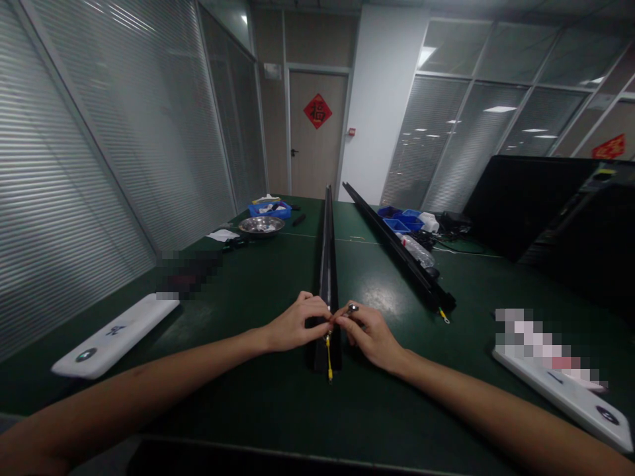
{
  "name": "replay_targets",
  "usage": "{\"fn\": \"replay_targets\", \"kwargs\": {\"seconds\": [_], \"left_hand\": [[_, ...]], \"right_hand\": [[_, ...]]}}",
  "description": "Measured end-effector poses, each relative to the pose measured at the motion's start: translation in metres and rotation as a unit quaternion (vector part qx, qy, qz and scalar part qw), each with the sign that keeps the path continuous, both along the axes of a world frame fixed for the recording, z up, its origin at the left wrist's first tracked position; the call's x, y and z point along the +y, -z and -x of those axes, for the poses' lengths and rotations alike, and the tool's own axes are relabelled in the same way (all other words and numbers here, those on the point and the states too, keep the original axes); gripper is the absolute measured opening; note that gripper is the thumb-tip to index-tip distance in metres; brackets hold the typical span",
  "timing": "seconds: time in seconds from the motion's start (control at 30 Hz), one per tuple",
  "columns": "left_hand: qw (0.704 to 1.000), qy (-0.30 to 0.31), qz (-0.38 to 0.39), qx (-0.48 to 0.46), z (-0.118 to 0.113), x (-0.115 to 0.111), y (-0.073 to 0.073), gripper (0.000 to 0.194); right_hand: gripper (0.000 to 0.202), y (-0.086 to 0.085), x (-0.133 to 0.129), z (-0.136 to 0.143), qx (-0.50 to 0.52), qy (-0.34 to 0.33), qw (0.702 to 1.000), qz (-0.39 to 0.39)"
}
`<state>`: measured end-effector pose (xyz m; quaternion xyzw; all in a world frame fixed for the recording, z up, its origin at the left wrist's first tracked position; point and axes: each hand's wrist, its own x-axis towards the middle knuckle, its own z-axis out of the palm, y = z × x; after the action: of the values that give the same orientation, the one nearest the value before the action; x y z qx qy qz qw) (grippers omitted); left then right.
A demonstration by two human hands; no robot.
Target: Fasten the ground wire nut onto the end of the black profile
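Observation:
A long black rail (326,264) lies lengthwise along the table, its near end in front of me. My left hand (300,322) rests at the rail's left side, thumb and fingers pinched together. From the other side my right hand (370,334) meets it, also pinching; whatever is between the fingertips is too small to name. A small shiny metal piece (352,309) shows at the right index finger; I cannot tell if it is a ring or a part. Just below the fingertips, a short yellow wire (330,360) with a metal end lug hangs over the rail's near end.
A second black rail (397,244) lies to the right, with its own yellow wire (443,315). Blue bins (397,225) and a plastic bottle (417,251) stand beyond it. A metal bowl (261,226) is back left. White devices (116,334) flank me on both sides.

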<state>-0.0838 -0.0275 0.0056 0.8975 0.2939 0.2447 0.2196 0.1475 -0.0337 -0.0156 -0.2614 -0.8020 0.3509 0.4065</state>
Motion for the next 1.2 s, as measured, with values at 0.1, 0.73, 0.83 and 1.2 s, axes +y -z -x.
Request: {"fn": "replay_targets", "kwargs": {"seconds": [0.1,0.73,0.83,1.2], "left_hand": [[1.000,0.003,-0.003,0.000,0.0004,0.0013,0.0025,0.018],[1.000,0.002,0.005,0.001,0.0004,0.0002,0.0012,0.017],[1.000,-0.002,0.004,0.003,0.0017,0.0016,0.0039,0.019],[1.000,-0.005,0.003,0.000,-0.0004,0.0003,0.0006,0.019]], "right_hand": [[0.029,0.0009,0.0004,0.0002,-0.002,0.003,1.000,0.003],[0.025,0.0019,0.0002,-0.0014,-0.003,-0.001,1.000,-0.007],[0.025,0.0027,0.0010,-0.0014,-0.003,-0.001,1.000,-0.002],[0.026,0.0008,0.0004,-0.0002,0.013,-0.015,1.000,-0.009]]}}
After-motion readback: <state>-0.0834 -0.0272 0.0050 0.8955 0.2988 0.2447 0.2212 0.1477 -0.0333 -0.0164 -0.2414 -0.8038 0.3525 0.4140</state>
